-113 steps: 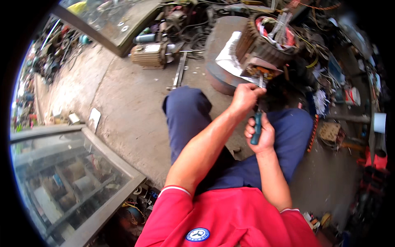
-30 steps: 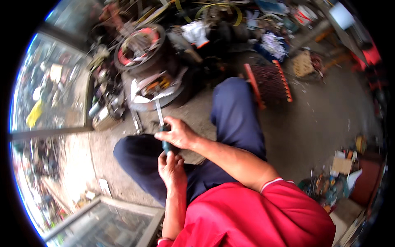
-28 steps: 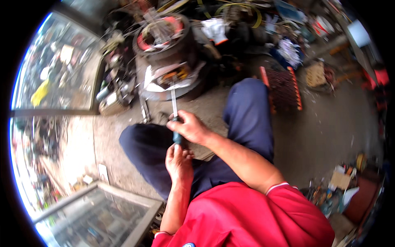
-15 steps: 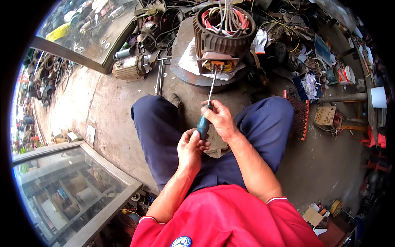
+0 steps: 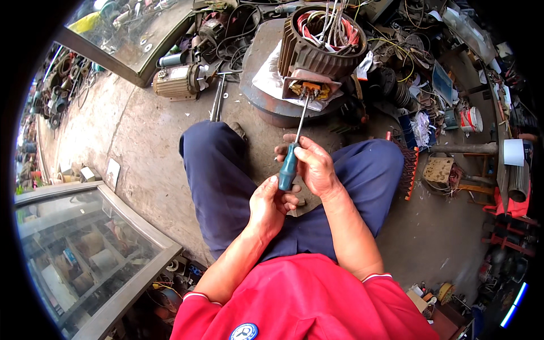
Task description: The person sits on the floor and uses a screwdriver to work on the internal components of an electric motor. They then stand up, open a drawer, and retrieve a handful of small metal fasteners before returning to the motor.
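Note:
A screwdriver with a teal handle (image 5: 288, 166) points away from me, its metal shaft reaching into an orange-yellow terminal block (image 5: 306, 89) in the open connection box of a finned motor housing (image 5: 297, 55). Red and white wires (image 5: 320, 25) fill the housing's round opening. My right hand (image 5: 314, 170) grips the upper part of the handle, thumb along it. My left hand (image 5: 268, 207) has its fingertips closed round the handle's lower end. The motor sits on white sheeting (image 5: 266, 73) over a rounded metal base (image 5: 263, 107) in front of my bent knees.
A smaller motor (image 5: 173, 85) and metal bars (image 5: 218, 99) lie left of the base. Glass-topped frames (image 5: 170, 252) stand at left. Cables, scrap and papers crowd the back and right. A red finned part (image 5: 409, 170) lies beside my right knee.
My right hand has moved up the handle from its lower position 3.8 seconds ago, and my left hand has left the shaft for the handle's end. Since half a second ago, little has moved.

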`<state>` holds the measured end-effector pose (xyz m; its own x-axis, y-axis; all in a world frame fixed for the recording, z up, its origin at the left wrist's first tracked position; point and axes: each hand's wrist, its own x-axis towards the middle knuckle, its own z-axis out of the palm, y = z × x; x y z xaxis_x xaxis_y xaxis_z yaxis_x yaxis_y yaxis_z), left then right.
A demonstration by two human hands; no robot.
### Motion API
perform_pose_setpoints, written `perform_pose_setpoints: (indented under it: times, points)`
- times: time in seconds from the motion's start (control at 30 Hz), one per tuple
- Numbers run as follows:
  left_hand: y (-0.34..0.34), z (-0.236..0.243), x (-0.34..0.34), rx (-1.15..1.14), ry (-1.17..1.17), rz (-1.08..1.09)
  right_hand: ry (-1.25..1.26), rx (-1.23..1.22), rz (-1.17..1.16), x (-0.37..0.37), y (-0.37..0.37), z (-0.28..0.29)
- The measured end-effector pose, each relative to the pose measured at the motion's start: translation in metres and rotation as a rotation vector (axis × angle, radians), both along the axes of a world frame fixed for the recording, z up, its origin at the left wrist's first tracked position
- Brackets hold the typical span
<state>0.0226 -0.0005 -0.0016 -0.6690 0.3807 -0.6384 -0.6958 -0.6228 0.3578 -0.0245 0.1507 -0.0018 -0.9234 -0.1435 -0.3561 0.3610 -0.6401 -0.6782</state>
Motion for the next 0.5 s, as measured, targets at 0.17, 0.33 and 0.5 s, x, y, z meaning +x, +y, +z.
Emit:
perform_pose_setpoints:
  times: [0.17, 0.33, 0.5]
  points:
    - [0.015, 0.008, 0.002, -0.221, 0.107, 0.026, 0.061, 0.372, -0.069, -0.003, -0.001, -0.020]
    - [0.003, -0.005, 0.002, -0.055, 0.006, 0.022, 0.006, 0.211, 0.010, -0.003, 0.003, -0.008]
    - [0.010, 0.006, 0.002, -0.033, -0.051, 0.056, 0.021, 0.212, 0.028, -0.002, 0.006, -0.011]
